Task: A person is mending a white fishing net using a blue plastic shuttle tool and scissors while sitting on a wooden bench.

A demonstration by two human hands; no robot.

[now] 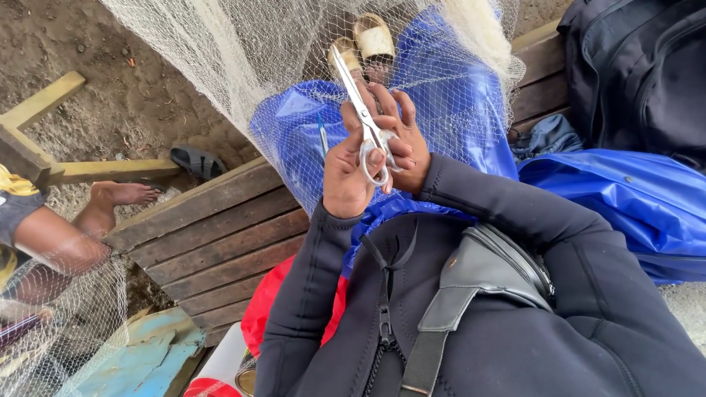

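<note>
One pair of silver metal scissors [368, 122] is clasped between two hands, the left hand [345, 173] and right hand [405, 145] pressed together, over one white mesh net [283, 43] and blue plastic sheeting [452, 99].

the scissors [368, 125] are silver metal, the net [228, 61] is white mesh, the plastic sheet [631, 202] is bright blue, the sleeves [528, 215] are black, the bench [212, 236] is brown wood.
</note>
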